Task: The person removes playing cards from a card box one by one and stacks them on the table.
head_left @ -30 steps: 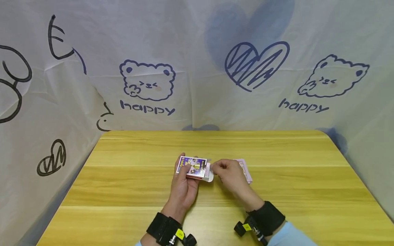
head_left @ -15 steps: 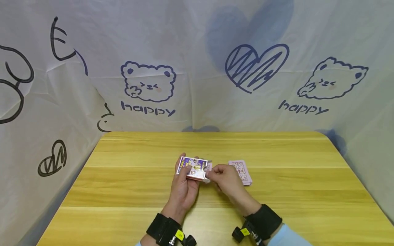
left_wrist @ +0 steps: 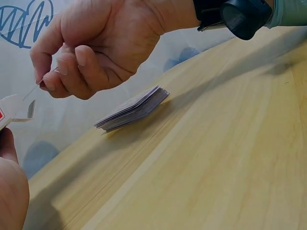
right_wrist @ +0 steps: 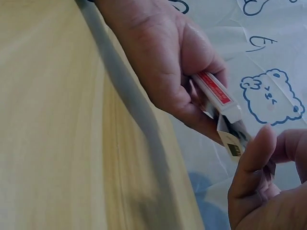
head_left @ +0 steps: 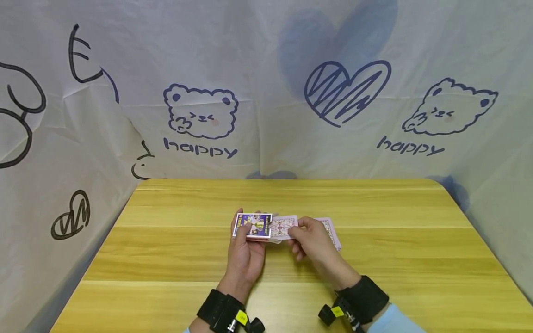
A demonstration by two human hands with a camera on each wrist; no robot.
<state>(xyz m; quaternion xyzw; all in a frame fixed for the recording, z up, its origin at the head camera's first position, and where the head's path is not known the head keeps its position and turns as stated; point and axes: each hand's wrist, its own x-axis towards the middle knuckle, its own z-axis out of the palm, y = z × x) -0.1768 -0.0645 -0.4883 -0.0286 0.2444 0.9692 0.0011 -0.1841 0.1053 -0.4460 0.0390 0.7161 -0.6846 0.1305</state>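
My left hand (head_left: 245,256) holds a playing card box (head_left: 258,225), its purple printed face up and the thumb lying across it. The box's opening faces right, with the flap showing in the left wrist view. A playing card (head_left: 281,226) with a pink patterned back sticks well out of the opening. My right hand (head_left: 314,243) pinches the card's outer end between thumb and curled forefinger. The box's white side with a red label shows in the right wrist view. Just beyond the right hand lies a stack of playing cards (left_wrist: 134,110), back up, partly hidden by that hand in the head view.
The wooden table (head_left: 166,259) has rounded far corners. White cloth (head_left: 275,129) with drawn bears and hearts hangs behind it and along both sides. Each wrist wears a black strap (head_left: 362,298) with a small camera.
My right hand first closes in on the box's opening, then moves back right, drawing the card out. The left hand with the box shifts slightly left.
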